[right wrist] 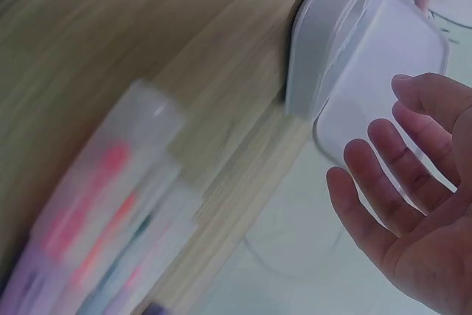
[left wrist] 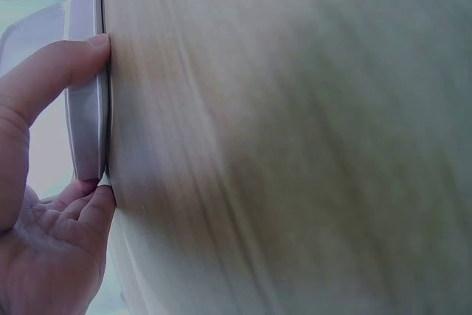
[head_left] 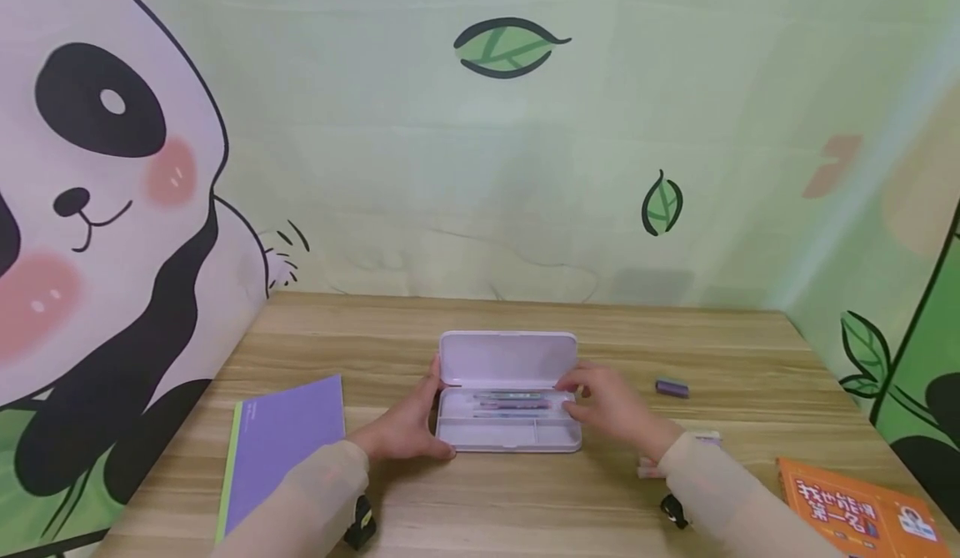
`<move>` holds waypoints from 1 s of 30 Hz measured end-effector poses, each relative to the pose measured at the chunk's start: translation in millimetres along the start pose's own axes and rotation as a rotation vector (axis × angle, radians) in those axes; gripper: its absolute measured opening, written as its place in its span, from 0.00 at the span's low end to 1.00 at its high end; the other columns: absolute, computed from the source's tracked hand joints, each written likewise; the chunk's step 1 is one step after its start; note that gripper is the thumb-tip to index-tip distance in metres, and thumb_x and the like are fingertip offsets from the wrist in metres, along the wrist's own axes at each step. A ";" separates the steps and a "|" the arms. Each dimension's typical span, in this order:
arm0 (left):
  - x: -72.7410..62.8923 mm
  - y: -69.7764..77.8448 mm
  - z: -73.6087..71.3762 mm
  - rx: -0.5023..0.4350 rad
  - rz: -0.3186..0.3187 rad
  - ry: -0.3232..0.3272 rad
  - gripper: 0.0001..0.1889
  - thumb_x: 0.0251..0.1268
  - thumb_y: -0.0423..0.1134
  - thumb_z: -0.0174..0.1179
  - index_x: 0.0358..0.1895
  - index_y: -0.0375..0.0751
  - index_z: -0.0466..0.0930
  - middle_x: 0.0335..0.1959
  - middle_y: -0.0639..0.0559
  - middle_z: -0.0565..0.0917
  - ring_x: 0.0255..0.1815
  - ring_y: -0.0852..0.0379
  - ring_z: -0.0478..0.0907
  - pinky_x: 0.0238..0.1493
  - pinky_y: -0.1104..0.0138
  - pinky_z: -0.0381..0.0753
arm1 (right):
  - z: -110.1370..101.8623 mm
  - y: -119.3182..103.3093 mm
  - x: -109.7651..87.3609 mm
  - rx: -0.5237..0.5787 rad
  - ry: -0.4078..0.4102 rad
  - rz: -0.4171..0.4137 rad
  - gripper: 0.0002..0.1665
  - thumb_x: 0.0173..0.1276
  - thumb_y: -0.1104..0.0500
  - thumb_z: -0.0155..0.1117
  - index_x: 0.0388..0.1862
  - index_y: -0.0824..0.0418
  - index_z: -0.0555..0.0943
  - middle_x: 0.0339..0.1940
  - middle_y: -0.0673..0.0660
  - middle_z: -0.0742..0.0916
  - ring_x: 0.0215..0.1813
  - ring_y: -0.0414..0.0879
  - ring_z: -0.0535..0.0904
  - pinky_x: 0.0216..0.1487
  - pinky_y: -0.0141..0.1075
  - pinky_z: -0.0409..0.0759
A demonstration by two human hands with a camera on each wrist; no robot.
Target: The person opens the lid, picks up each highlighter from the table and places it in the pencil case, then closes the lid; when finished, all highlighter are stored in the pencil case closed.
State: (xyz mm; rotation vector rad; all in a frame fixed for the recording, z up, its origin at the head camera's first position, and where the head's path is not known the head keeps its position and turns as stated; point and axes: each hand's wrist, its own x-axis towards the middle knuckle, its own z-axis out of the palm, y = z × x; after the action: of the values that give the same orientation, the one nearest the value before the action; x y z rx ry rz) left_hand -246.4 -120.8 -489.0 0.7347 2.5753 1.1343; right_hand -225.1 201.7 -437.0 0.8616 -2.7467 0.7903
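Pencil case (head_left: 487, 434): in the head view it lies open near the middle of the worktop (head_left: 525, 508), lid (head_left: 508, 359) tipped back along the far edge, dividers marking off the tray.
Inner pens (head_left: 513, 404): these lie lengthwise in the rear compartment.
Left hand (head_left: 401, 426): it grips the left end, thumb at the front corner, fingers toward the hinge side.
Right hand (head_left: 611, 399): it is at the right end, thumb and forefinger apart; whether they touch the rim, this view cannot tell.
Purple notebook (head_left: 288, 441): it lies on the left, partly behind the sleeve, with wood between its right edge and the case.
Dark cylinder (head_left: 672, 389): beyond the right hand, with bare wood all round.
Loose pens (head_left: 651, 468): half hidden by the right sleeve.
Orange book (head_left: 862, 508): near the worktop's right edge.
Left thumb: in the left wrist view it presses the case's side wall, fingertips at the end corner — a broad stretch of wood runs off beside them.
Right fingers: in the right wrist view they are spread and lightly bent, holding nothing; the blurred loose pens lie apart from the case, with wood between.
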 end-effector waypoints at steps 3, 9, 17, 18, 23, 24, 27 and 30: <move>0.2 -0.1 -0.1 -0.009 0.000 0.002 0.74 0.38 0.37 0.79 0.76 0.40 0.21 0.73 0.38 0.59 0.73 0.47 0.58 0.74 0.52 0.54 | -6.8 4.8 -7.2 -0.006 0.016 0.046 0.09 0.56 0.67 0.71 0.38 0.65 0.85 0.37 0.56 0.85 0.36 0.50 0.80 0.39 0.40 0.81; -0.4 0.9 -0.7 -0.015 0.000 0.001 0.74 0.38 0.36 0.79 0.76 0.39 0.20 0.76 0.37 0.54 0.75 0.47 0.56 0.74 0.52 0.54 | -19.5 17.4 -24.1 -0.038 0.046 0.123 0.10 0.58 0.64 0.71 0.40 0.61 0.86 0.37 0.53 0.86 0.37 0.47 0.80 0.38 0.36 0.79; -0.8 1.3 -0.9 -0.020 -0.001 -0.002 0.74 0.37 0.37 0.79 0.76 0.39 0.21 0.66 0.40 0.66 0.67 0.49 0.63 0.73 0.52 0.57 | -30.7 40.7 -47.6 -0.082 0.109 0.119 0.09 0.53 0.68 0.73 0.35 0.61 0.86 0.33 0.52 0.86 0.33 0.45 0.79 0.35 0.35 0.79; -0.8 1.4 -1.0 -0.022 -0.002 -0.002 0.74 0.37 0.37 0.79 0.76 0.39 0.21 0.65 0.40 0.66 0.67 0.49 0.63 0.72 0.52 0.57 | -32.2 43.0 -49.7 -0.087 0.113 0.122 0.09 0.53 0.68 0.73 0.34 0.61 0.86 0.33 0.52 0.86 0.33 0.44 0.79 0.35 0.34 0.78; -1.8 2.1 -1.2 -0.030 -0.010 -0.004 0.74 0.38 0.37 0.79 0.76 0.41 0.21 0.68 0.39 0.63 0.69 0.48 0.61 0.73 0.52 0.56 | -39.5 52.0 -59.6 -0.101 0.089 0.153 0.08 0.54 0.68 0.72 0.35 0.61 0.86 0.33 0.51 0.86 0.33 0.42 0.78 0.34 0.32 0.77; -1.9 2.3 -1.2 -0.029 -0.012 -0.003 0.73 0.39 0.37 0.79 0.76 0.41 0.21 0.69 0.39 0.63 0.69 0.48 0.61 0.73 0.51 0.56 | -40.6 53.8 -61.5 -0.104 0.082 0.157 0.08 0.54 0.68 0.72 0.35 0.62 0.86 0.32 0.51 0.85 0.33 0.43 0.77 0.34 0.32 0.77; -1.9 2.5 -0.9 -0.027 -0.013 -0.001 0.73 0.39 0.37 0.79 0.76 0.42 0.21 0.69 0.39 0.63 0.69 0.48 0.61 0.73 0.51 0.56 | -43.0 59.0 -67.2 -0.115 0.054 0.173 0.08 0.54 0.68 0.71 0.35 0.61 0.87 0.32 0.50 0.86 0.33 0.42 0.78 0.33 0.32 0.77; -1.6 2.5 -0.6 -0.024 -0.012 0.001 0.73 0.39 0.38 0.79 0.76 0.42 0.21 0.69 0.39 0.63 0.69 0.48 0.61 0.73 0.51 0.56 | -44.8 63.2 -72.5 -0.137 0.031 0.184 0.06 0.54 0.67 0.72 0.32 0.59 0.87 0.30 0.50 0.86 0.32 0.42 0.78 0.33 0.32 0.76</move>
State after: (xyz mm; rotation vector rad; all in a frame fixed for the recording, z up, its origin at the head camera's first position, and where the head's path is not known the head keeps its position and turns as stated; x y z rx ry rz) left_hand -244.4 -120.6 -486.7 0.7125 2.5591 1.1596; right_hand -201.9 304.6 -448.1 0.5722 -2.8421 0.6292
